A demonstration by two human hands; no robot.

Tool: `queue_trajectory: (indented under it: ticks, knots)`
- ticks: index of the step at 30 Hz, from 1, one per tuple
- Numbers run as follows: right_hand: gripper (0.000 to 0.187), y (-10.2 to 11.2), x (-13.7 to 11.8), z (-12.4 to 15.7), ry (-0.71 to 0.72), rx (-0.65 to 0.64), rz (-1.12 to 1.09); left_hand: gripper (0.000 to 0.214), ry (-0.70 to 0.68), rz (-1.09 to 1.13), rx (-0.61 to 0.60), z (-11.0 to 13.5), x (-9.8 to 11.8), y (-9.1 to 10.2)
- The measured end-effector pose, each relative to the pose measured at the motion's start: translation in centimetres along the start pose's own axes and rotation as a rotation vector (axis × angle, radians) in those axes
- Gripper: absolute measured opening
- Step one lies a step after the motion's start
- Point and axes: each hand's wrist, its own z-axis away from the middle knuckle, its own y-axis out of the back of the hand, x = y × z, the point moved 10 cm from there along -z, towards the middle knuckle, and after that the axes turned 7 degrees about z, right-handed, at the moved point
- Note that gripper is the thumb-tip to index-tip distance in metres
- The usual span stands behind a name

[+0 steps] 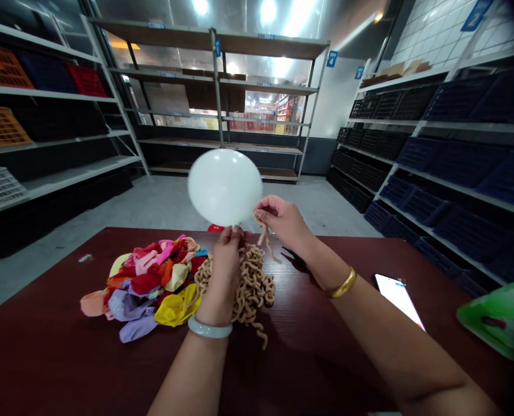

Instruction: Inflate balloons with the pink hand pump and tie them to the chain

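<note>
A white inflated balloon (224, 186) stands upright above the table's far edge. My left hand (227, 251) is closed at its lower end, pinching the neck. Beside the balloon, my right hand (285, 219) pinches a short tan yarn strand (264, 234), whose ends hang loose. Beneath and to the right of my left hand lies a heap of curly tan yarn (254, 289). To the left spreads a pile of uninflated balloons (148, 283) in pink, red, orange, yellow and lilac. Part of the yarn is hidden by my left forearm.
A phone (399, 300) with a lit screen lies on the dark red table (317, 358). At the right edge is a green plastic bag (499, 318). A dark object (294, 255) sits under my right wrist. Shelves with crates (447, 156) line the sides.
</note>
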Motion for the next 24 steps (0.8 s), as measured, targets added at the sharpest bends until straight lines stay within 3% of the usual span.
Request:
queue_trajectory:
  ticks: [6,12,18,24]
  knots:
    - [0.006,-1.6,-3.0,1.7,0.262,-0.032,0.433,0.031,0.158,0.066,-0.101,1.6,-3.0,-2.4]
    - [0.013,-3.0,-2.1,2.7,0.284,-0.124,0.626,0.031,0.218,0.18,-0.05,1.5,-4.3,-1.8]
    - [0.006,-1.5,-1.3,2.1,0.202,-0.031,0.363,0.031,0.174,0.168,0.046,0.6,-4.1,0.0]
    - [0.009,-1.9,2.4,2.2,-0.167,-0.104,-0.282,0.028,0.114,0.138,0.001,0.4,-3.4,-0.4]
